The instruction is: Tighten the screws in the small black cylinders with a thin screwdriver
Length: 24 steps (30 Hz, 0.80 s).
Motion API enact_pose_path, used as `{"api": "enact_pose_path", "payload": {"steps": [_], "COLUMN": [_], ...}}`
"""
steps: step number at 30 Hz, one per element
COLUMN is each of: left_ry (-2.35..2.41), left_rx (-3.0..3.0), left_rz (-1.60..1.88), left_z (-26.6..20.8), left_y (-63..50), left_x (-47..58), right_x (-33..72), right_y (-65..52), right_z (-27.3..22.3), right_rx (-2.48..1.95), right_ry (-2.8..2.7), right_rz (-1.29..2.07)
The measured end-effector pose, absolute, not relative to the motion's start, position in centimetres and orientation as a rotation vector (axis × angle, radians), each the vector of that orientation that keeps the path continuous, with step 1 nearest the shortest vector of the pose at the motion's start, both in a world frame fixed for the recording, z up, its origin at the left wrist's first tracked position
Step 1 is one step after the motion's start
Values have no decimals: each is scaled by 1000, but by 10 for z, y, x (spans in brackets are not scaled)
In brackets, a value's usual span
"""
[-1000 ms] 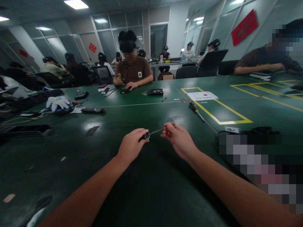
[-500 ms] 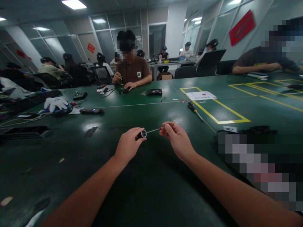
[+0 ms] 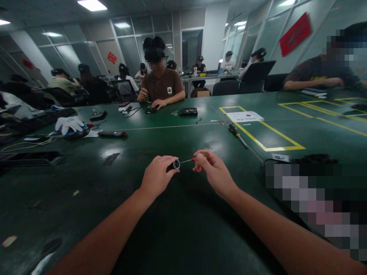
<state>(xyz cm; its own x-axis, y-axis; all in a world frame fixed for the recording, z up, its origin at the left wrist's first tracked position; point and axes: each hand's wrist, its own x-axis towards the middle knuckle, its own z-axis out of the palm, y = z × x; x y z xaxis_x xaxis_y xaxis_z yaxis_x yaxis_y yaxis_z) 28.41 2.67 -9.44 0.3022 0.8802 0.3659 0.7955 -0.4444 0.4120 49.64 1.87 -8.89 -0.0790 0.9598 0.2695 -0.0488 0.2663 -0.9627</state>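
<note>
My left hand [image 3: 157,175] is closed around a short black cylinder [image 3: 176,164] with a pale ring at its end, which faces right. Between the thumb and fingers of my right hand [image 3: 212,168] is a small screwdriver [image 3: 187,160] with a red collar and a thin metal shaft. Its shaft points left at the ringed end of the cylinder; whether the tip touches it I cannot tell. Most of the handle is hidden by my fingers. Both hands are raised a little over the green table [image 3: 183,229].
A larger screwdriver [image 3: 237,135] lies beyond my right hand, beside yellow tape [image 3: 282,147] and a paper sheet [image 3: 244,116]. White gloves [image 3: 69,125] and a dark pen-shaped tool [image 3: 112,134] lie at left. Across the table a person [image 3: 162,86] works near a black box [image 3: 188,111].
The whole view has shifted slightly. My right fingers have shifted on the small screwdriver, with the lower ones spread further. The cylinder stays in my left hand.
</note>
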Motion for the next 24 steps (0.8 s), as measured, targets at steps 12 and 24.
{"api": "enact_pose_path", "payload": {"steps": [12,24], "left_ry": [1421,1500], "left_rx": [2262,2508], "left_rz": [664,426], "left_z": [-89,-86], "left_y": [26,28], "left_x": [287,280], "right_x": [499,492], "right_y": [21,14], "right_z": [-91,-87], "right_rx": [-963,-952], "right_ry": [-1211,-1270], "right_rz": [1093,1132]}}
